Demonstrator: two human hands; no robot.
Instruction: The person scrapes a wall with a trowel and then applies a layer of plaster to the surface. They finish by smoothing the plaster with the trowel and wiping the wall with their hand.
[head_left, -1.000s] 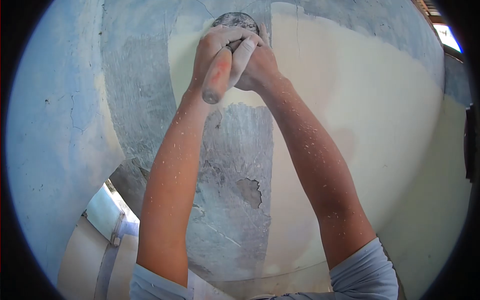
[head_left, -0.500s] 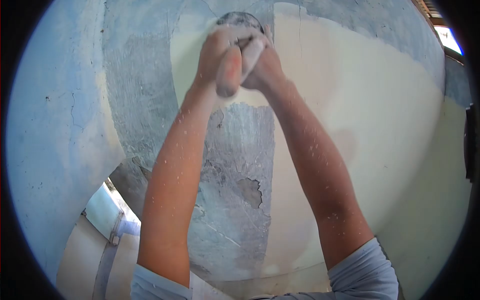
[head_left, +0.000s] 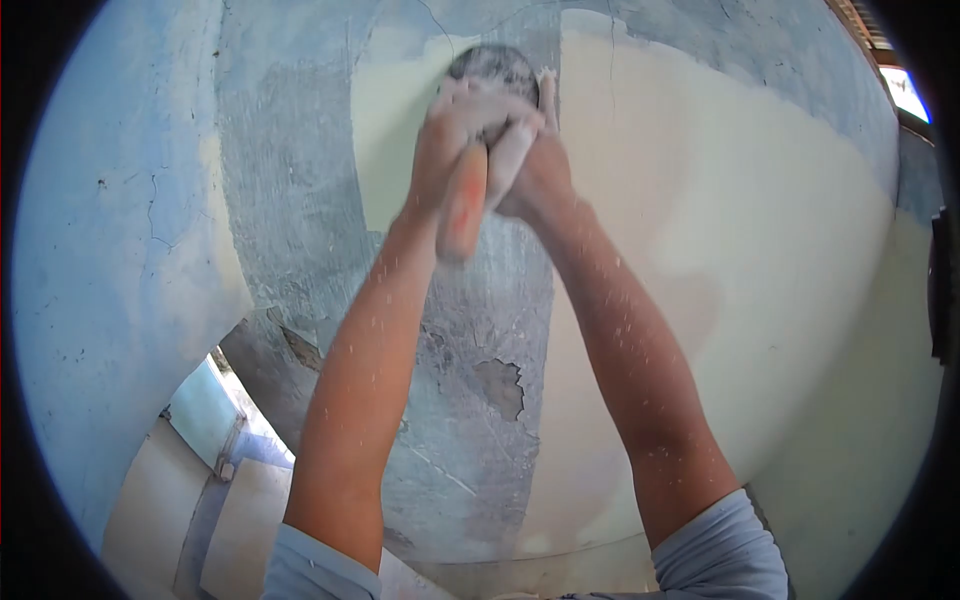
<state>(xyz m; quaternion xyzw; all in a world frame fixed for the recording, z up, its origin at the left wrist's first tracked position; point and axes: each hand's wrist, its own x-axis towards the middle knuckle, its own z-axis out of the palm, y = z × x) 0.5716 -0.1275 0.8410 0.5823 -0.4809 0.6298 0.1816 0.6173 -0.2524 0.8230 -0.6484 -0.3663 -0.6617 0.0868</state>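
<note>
Both arms are reaching up and forward to the wall (head_left: 760,250), and the two hands are meeting high in the view. The left hand (head_left: 450,150) is gripping the orange handle (head_left: 463,215) of a scraper, fingers wrapped round it. The right hand (head_left: 535,150) is pressing in from the other side, its fingers lying over the left hand's knuckles and the tool's neck, so both are clenched on the same tool. The handle's long axis is running down and slightly left, its butt end pointing back toward the camera, while the working end is lying above the hands against the wall. The grey rounded blade (head_left: 492,68) is probably touching the plaster, though motion blur is making contact hard to judge. Just below the hands, a grey scraped patch (head_left: 480,400) is showing between cream-painted areas
</note>
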